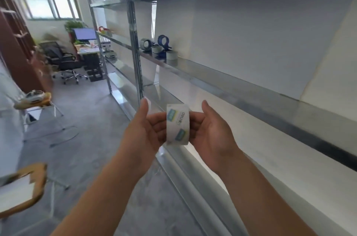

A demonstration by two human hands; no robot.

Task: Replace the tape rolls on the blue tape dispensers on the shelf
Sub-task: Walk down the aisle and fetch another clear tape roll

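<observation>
A clear tape roll [177, 124] with blue-green printed labels is held edge-on between my left hand [148, 129] and my right hand [210, 131], in front of the shelf unit. Both hands grip it, fingers on either side. Farther along the middle shelf [212, 79] a blue tape dispenser [163, 42] stands upright with an empty ring. Beside it on the left is a second dispenser [146, 43] with a roll in it. Two loose tape rolls lie there: one [156, 49] between the dispensers and one [171, 55] nearer to me.
The metal shelving runs along the right with an upright post [134, 42]. On the left are a wooden stool [25, 187], a small table with a shoe [32, 97], an office chair [61, 58] and a desk with a monitor [85, 34].
</observation>
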